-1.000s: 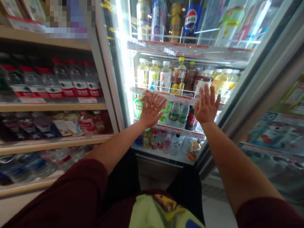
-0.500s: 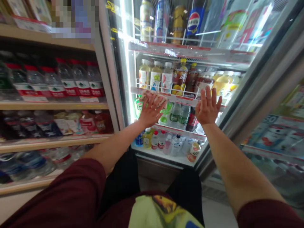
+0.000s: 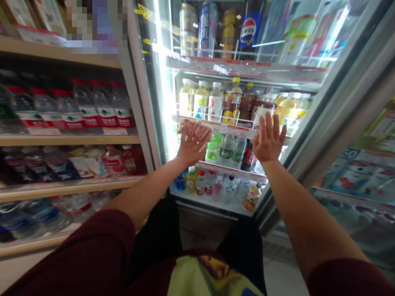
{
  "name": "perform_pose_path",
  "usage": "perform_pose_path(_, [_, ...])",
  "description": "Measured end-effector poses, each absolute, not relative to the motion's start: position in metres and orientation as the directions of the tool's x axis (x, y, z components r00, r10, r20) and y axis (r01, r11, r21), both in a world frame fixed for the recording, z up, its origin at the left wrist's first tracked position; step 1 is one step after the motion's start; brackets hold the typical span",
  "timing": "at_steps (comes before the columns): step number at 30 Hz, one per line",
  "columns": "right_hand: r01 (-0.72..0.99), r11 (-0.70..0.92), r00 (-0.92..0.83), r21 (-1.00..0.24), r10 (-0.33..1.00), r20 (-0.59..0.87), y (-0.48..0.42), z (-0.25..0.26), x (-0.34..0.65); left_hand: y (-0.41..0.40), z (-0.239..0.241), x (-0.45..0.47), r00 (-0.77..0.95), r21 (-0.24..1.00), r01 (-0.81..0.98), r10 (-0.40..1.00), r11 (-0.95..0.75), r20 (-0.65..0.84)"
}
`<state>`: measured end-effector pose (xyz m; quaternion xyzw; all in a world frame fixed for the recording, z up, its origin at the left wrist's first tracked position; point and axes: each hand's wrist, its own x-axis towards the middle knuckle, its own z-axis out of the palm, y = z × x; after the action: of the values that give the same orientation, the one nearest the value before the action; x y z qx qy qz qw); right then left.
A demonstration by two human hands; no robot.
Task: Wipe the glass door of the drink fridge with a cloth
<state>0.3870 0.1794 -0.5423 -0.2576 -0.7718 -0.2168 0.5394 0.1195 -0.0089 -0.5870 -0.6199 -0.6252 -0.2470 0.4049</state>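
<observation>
My left hand lies flat with fingers spread on a pale crumpled cloth, pressing it against the glass door of a lit drinks fridge. My right hand is open, palm flat on the same glass further right, holding nothing. Behind the glass stand rows of juice and tea bottles on a white wire shelf, with green-labelled bottles one level down.
Wooden shelves at the left carry several red-capped water bottles and other drinks. A metal fridge frame runs diagonally at the right, with another glass case beyond it. Cans and a cola bottle fill the top fridge shelf.
My left hand and the cloth have slid a little to the left on the glass. My right hand has stayed in place.
</observation>
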Motion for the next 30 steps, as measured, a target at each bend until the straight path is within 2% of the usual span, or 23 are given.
perform_pose_path(7, [0.637, 0.769, -0.277, 0.054, 0.163, 0.947, 0.182, -0.543, 0.387, -0.007, -0.563, 0.117, 0.116, -0.219, 0.967, 0.544, 0.128, 0.831])
perform_pose_path(13, [0.645, 0.761, -0.271, 0.070, 0.141, 0.952, 0.182, -0.544, 0.387, -0.009, -0.578, 0.119, 0.105, -0.207, 0.970, 0.550, 0.126, 0.828])
perform_pose_path(21, [0.639, 0.768, -0.277, 0.052, 0.166, 0.946, 0.177, -0.541, 0.388, -0.005, -0.559, 0.116, 0.110, -0.216, 0.965, 0.520, 0.146, 0.847])
perform_pose_path(30, [0.649, 0.759, -0.277, 0.061, 0.160, 0.948, 0.177, -0.542, 0.387, -0.006, -0.571, 0.115, 0.119, -0.213, 0.970, 0.535, 0.119, 0.837])
